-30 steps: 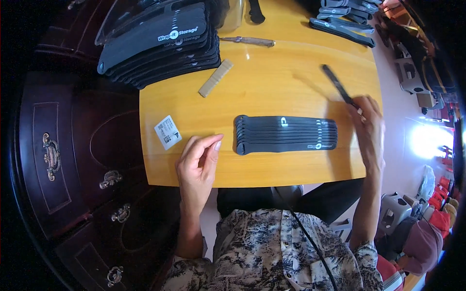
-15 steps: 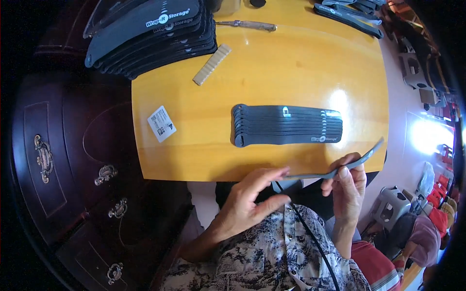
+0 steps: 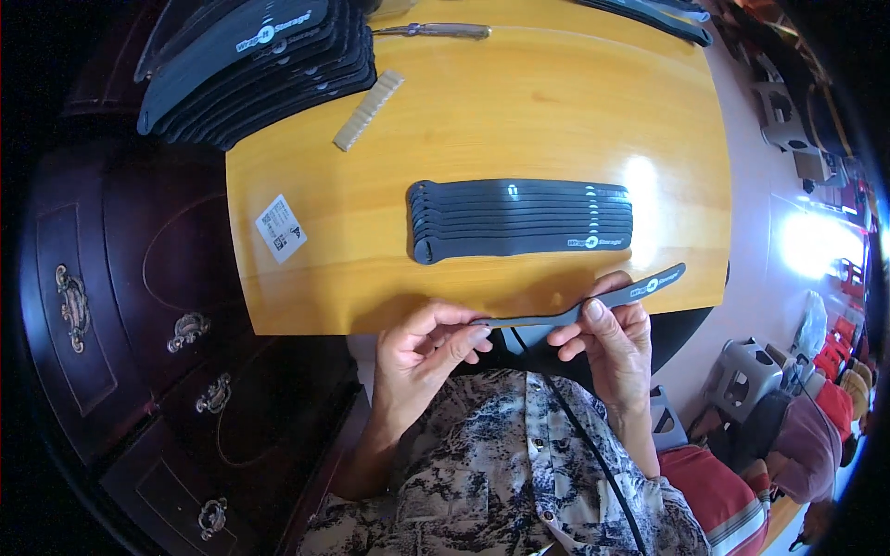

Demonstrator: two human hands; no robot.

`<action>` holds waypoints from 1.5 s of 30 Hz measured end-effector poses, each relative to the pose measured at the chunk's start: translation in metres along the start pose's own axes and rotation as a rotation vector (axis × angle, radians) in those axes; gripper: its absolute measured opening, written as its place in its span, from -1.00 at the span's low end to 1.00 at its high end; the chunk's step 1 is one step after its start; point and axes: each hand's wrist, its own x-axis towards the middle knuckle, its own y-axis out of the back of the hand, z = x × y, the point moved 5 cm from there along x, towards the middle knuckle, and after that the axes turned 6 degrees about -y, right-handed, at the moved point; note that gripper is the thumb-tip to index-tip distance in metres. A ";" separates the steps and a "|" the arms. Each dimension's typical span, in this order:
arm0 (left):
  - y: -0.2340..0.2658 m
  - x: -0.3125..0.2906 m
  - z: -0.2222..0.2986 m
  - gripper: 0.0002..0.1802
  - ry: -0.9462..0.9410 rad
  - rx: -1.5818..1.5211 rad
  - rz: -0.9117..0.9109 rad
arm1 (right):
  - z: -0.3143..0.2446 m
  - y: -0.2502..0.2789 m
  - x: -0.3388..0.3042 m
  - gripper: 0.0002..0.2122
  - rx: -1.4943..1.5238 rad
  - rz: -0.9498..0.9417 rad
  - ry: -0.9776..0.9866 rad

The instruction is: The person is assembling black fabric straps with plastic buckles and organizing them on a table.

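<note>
The table (image 3: 547, 120) here is smooth yellow wood under a glossy coat, bright with glare near its right edge. The strap (image 3: 547, 320) looks soft and matt, like cloth or rubber, I can't tell which; the row of straps (image 3: 514, 221) has the same dull face. The label (image 3: 280, 228) seems smooth paper. Over on the left, the drawers (image 3: 116, 213) are dark polished wood with rough-cast metal handles (image 3: 72, 308). The stool (image 3: 749, 371) looks like smooth grey plastic, the shirt (image 3: 454, 486) thin cloth.
</note>
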 end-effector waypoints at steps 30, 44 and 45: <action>0.030 0.020 0.016 -0.87 -0.169 0.305 0.462 | -0.046 0.052 0.006 -0.89 -0.578 0.302 0.243; 0.029 0.026 0.016 -0.90 -0.201 0.480 0.494 | -0.050 0.049 0.013 -0.91 -0.611 0.368 0.252; 0.029 0.026 0.016 -0.90 -0.206 0.484 0.496 | -0.049 0.049 0.014 -0.91 -0.610 0.368 0.252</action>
